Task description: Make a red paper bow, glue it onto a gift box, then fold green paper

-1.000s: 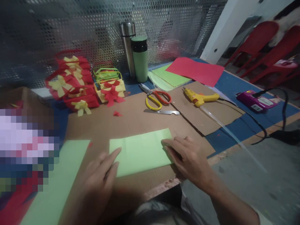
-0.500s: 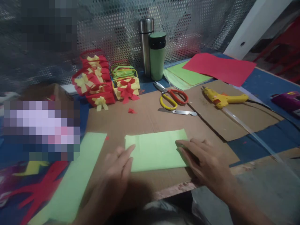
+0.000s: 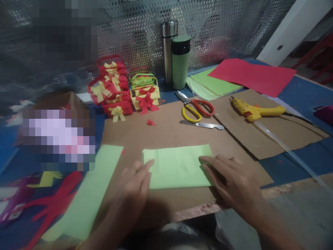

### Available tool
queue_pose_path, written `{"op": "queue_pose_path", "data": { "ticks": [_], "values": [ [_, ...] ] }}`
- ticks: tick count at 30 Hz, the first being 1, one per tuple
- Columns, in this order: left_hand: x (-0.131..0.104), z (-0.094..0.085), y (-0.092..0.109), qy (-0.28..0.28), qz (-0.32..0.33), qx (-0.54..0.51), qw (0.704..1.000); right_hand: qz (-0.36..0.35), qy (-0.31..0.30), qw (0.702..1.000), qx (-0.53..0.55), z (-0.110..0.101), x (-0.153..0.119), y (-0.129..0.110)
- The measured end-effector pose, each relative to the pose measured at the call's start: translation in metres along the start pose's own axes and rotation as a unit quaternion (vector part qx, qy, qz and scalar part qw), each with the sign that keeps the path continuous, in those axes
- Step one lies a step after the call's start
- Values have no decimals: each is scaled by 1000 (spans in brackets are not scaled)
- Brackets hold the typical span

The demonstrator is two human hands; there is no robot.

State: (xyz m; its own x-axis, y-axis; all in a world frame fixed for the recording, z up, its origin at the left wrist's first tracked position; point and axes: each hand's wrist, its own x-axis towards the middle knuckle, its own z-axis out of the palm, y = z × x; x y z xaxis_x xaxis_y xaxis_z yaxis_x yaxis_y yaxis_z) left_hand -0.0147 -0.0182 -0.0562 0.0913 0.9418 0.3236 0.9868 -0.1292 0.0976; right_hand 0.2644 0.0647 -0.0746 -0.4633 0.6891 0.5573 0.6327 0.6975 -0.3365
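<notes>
A folded light green sheet of paper (image 3: 178, 166) lies flat on a brown cardboard mat (image 3: 166, 133) in front of me. My left hand (image 3: 135, 191) rests flat with its fingertips on the sheet's left edge. My right hand (image 3: 231, 182) presses its fingers down on the sheet's right edge. Neither hand lifts the paper.
A second green sheet (image 3: 88, 194) lies to the left. Red-and-yellow scissors (image 3: 195, 109), a metal blade (image 3: 205, 125) and a yellow glue gun (image 3: 253, 111) lie beyond. Paper baskets with bows (image 3: 117, 93), two flasks (image 3: 177, 55), and stacked green and red sheets (image 3: 249, 74) stand at the back.
The view has shifted left, so everything sits further right in frame. Both hands stay on the green sheet's ends, the left fingers slightly further onto it.
</notes>
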Motion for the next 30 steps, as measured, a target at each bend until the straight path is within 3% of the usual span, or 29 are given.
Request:
{"op": "queue_pose_path", "data": {
  "ticks": [6, 13, 19, 25, 30],
  "values": [
    [2, 0, -3, -43, -1, -13, 999, -1, -4, 1000, -10, 1, -1, 1],
    [8, -3, -1, -39, 7, -42, 998, -4, -8, 1000, -22, 4, -3, 4],
    [11, -8, 2, -68, -20, -37, 997, -2, 1, 999, -42, 8, -2, 5],
    [10, -7, 1, -32, 7, -17, 999, 16, -2, 998, -64, 11, -4, 6],
    [13, -12, 11, -19, 39, 75, 996, 20, 10, 997, -71, 14, -4, 8]
  ]
}}
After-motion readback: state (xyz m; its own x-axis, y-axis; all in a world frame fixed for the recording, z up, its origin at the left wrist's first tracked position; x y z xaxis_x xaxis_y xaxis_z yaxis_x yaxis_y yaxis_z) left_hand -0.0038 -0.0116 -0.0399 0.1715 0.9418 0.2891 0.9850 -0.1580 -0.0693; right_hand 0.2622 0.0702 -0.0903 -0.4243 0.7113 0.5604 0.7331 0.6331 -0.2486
